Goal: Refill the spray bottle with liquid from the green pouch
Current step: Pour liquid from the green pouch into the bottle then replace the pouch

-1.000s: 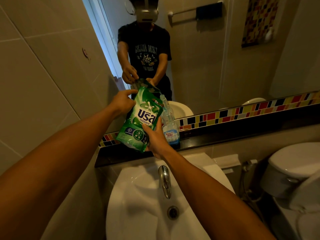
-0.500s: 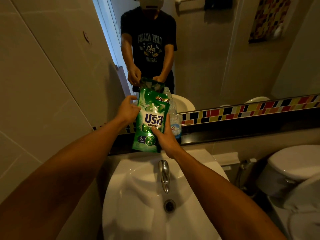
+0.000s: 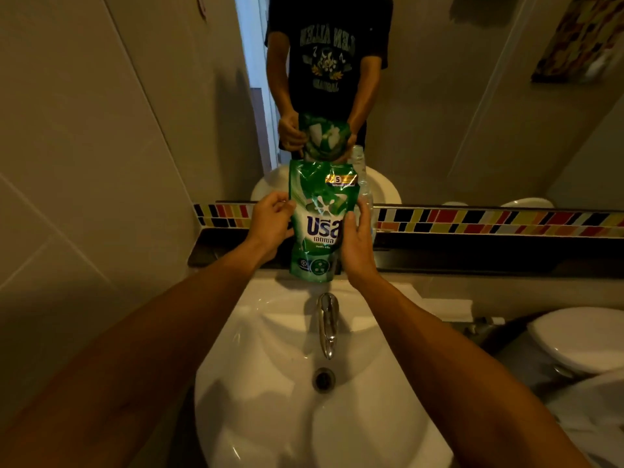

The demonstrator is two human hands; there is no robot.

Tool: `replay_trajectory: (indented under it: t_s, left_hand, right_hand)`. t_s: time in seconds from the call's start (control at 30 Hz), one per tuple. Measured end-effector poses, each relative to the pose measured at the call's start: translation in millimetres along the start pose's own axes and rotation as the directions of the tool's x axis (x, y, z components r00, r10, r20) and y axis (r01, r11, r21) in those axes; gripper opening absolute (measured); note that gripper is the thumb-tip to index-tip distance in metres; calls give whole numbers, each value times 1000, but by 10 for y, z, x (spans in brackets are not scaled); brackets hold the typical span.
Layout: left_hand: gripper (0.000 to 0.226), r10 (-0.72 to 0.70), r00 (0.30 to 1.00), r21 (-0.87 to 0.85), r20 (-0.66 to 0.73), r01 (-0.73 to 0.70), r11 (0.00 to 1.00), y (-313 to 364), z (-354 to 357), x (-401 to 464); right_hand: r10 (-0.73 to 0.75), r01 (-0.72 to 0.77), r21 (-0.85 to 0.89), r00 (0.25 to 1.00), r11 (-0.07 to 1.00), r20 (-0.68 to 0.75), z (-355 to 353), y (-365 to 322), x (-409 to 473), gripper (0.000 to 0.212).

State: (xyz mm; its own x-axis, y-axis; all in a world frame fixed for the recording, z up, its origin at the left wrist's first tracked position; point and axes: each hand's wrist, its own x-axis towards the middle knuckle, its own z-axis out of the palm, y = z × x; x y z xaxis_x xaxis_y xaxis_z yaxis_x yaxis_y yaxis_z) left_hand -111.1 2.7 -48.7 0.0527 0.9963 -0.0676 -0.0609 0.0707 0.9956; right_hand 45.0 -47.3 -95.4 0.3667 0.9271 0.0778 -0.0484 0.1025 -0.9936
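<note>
The green pouch (image 3: 319,217) with white and blue lettering stands upright at the back of the sink, in front of the dark ledge. My left hand (image 3: 270,222) grips its left edge. My right hand (image 3: 358,244) holds its right side, thumb on the front. A clear bottle (image 3: 362,177) with no spray head on its neck stands just behind the pouch to the right, mostly hidden by it. The mirror shows the pouch's back and both hands.
A white sink (image 3: 270,383) with a chrome tap (image 3: 327,325) and drain (image 3: 323,380) lies below my arms. A dark ledge (image 3: 472,251) with a coloured tile strip (image 3: 489,221) runs under the mirror. A toilet (image 3: 580,339) stands at right; tiled wall at left.
The pouch went from tilted to upright and came down toward the sink's back rim. Both hands stayed on it. The camera tilted downward.
</note>
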Motion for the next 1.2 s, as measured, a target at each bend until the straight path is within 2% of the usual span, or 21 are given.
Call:
replay_trajectory:
  t_s: [0.17, 0.37, 0.6, 0.67, 0.77, 0.9, 1.0, 1.2]
  left_hand:
    - [20, 39, 998, 10, -49, -38, 999, -32, -336, -6]
    - [18, 43, 981, 55, -190, -33, 998, -62, -900, 54]
    - [13, 79, 916, 59, -392, -60, 996, -124, -1401, 225]
    - [13, 83, 898, 74, -431, -56, 996, -160, -1528, 319]
    - [12, 90, 879, 86, -468, -56, 995, -194, -1679, 437]
    - [11, 77, 842, 42, -534, -65, 997, -217, -1773, 551]
    - [24, 44, 815, -14, -578, -64, 998, -286, -1833, 640]
    - [25, 79, 794, 60, -603, -53, 997, -479, -1910, 752]
  right_hand:
    - [58, -58, -2, 998, 998, 37, 310, -49, 80, 24]
    - [119, -119, -4, 987, 993, 112, 859, -30, 180, 15]
    - [91, -80, -64, 977, 995, 193, 1576, 41, 419, 13]
    - [73, -62, -59, 975, 996, 212, 1750, 67, 486, 19]
    - [53, -37, -67, 967, 997, 250, 1979, 151, 603, 21]
    - [26, 3, -108, 963, 994, 267, 2187, 250, 737, 13]
    - [8, 26, -121, 962, 992, 272, 2280, 301, 783, 12]
    - [41, 3, -137, 948, 991, 315, 2340, 373, 802, 18]
